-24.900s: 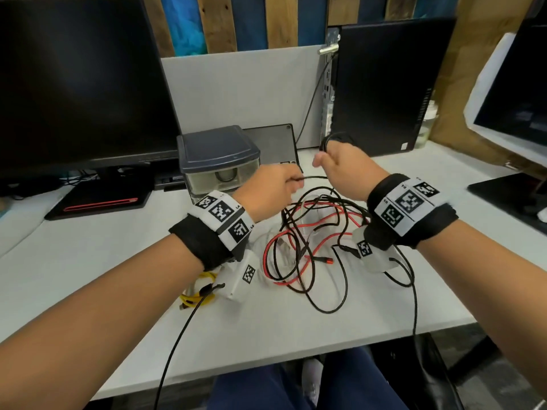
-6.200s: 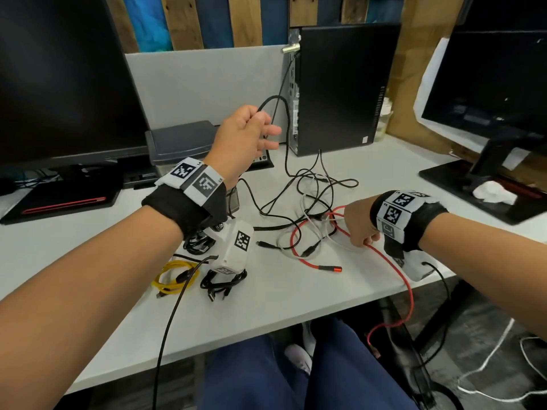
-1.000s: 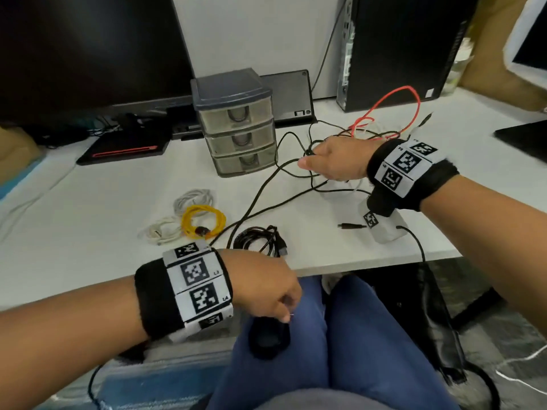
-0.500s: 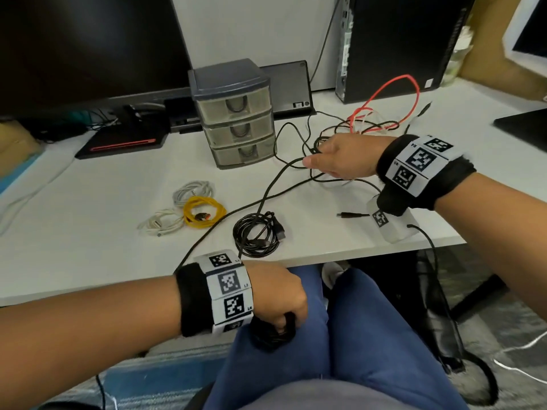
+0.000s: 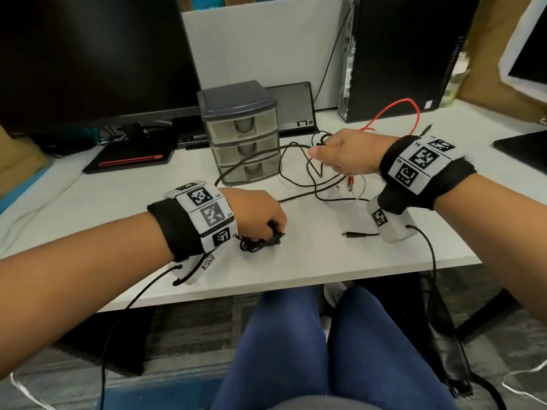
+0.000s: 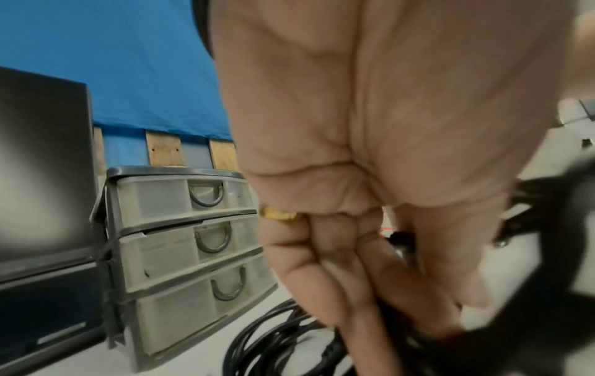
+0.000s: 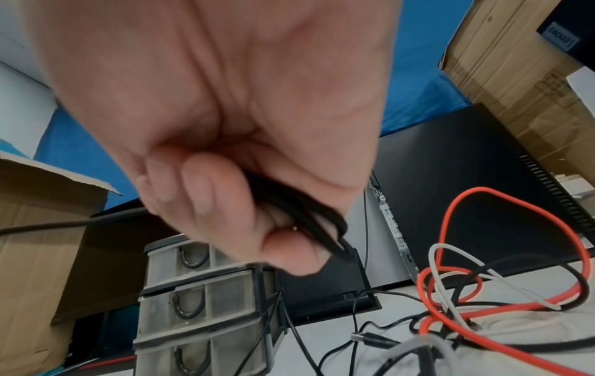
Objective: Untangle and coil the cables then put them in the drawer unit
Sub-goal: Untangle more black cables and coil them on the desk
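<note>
Black coil [image 5: 260, 241] now up on the bench [image 5: 310, 261], our left hand [image 5: 257, 216] gripping it; right hand [image 5: 340, 155] pinches black cable [image 5: 254, 155] beside drawer unit [image 5: 241, 131]. Coiling continues; stowing pending.

A coiled black cable [image 5: 260, 242] lies bunched under the left fingers [image 5: 273, 224]. A long black cable [image 5: 251, 159] runs taut from the right fingers [image 5: 315, 150], with the red cable [image 5: 396, 109] looping behind them. The three-drawer unit [image 5: 242, 134] stands shut beyond the left fingers.
</note>
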Demonstrator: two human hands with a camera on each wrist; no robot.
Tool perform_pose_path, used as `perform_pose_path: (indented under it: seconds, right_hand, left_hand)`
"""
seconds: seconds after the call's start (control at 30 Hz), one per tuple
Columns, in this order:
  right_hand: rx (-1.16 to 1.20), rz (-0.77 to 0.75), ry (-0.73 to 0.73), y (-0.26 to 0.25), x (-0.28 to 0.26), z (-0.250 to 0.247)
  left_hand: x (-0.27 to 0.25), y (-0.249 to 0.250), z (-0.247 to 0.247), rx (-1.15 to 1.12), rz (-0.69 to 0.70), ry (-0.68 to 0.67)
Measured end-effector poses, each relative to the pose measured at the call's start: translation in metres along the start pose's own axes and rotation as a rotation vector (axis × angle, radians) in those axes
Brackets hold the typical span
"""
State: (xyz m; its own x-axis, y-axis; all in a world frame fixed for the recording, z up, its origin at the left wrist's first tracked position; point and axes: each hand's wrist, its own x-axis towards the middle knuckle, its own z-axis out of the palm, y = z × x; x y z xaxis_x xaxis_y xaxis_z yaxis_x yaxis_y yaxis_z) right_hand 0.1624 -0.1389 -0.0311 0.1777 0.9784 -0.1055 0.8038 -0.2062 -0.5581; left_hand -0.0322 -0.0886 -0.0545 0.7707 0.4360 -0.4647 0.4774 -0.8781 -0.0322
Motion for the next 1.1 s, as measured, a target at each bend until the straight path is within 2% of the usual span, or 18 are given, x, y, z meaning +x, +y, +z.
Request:
perform_pose_path:
  seconds: [0.1,0.2,0.27,0.33,0.4,0.47,0.53,0.6,0.8,0.87,0.9,0.97,1.03,1.1]
  right_hand:
    - [0.013,0.012,0.016,0.0,0.002,0.0]
    - [0.013,0.033,0.034,-0.001,0.003,-0.002]
    - [0.009,0.047,0.048,-0.001,0.004,-0.003]
    - [-0.009,0.057,0.065,-0.001,0.004,-0.005]
    - [-0.006,0.059,0.079,0.0,0.007,-0.007]
    - [0.033,0.062,0.1,0.0,0.01,-0.008]
    - [0.066,0.073,0.111,0.001,0.012,-0.01]
    - [0.069,0.075,0.11,0.0,0.013,-0.013]
    - [-0.009,0.119,0.078,0.006,0.019,-0.02]
    - [0.014,0.126,0.111,0.011,0.024,-0.019]
    - [0.057,0.116,0.136,0.011,0.026,-0.019]
    - [0.168,0.066,0.215,0.009,0.029,-0.021]
    - [0.229,0.016,0.316,0.005,0.033,-0.026]
    - [0.184,0.011,0.408,0.004,0.039,-0.033]
  left_hand:
    - [0.009,-0.007,-0.006,0.098,-0.078,0.101]
    - [0.018,-0.012,-0.013,0.143,-0.118,0.129]
    - [0.021,-0.013,-0.022,0.124,-0.107,0.151]
    - [0.018,-0.014,-0.036,0.036,-0.04,0.242]
    - [0.012,-0.013,-0.054,-0.266,0.084,0.41]
    - [0.004,-0.009,-0.073,-0.706,0.231,0.609]
    - [0.0,-0.011,-0.091,-0.973,0.316,0.823]
    - [0.003,-0.02,-0.108,-1.073,0.314,1.025]
    - [0.006,-0.069,-0.156,-1.166,0.252,1.544]
    - [0.002,-0.084,-0.165,-1.196,0.274,1.676]
    - [0.001,-0.088,-0.168,-1.2,0.292,1.704]
    - [0.005,-0.091,-0.167,-1.154,0.293,1.674]
    - [0.013,-0.087,-0.159,-1.081,0.275,1.578]
    - [0.021,-0.082,-0.149,-1.022,0.243,1.458]
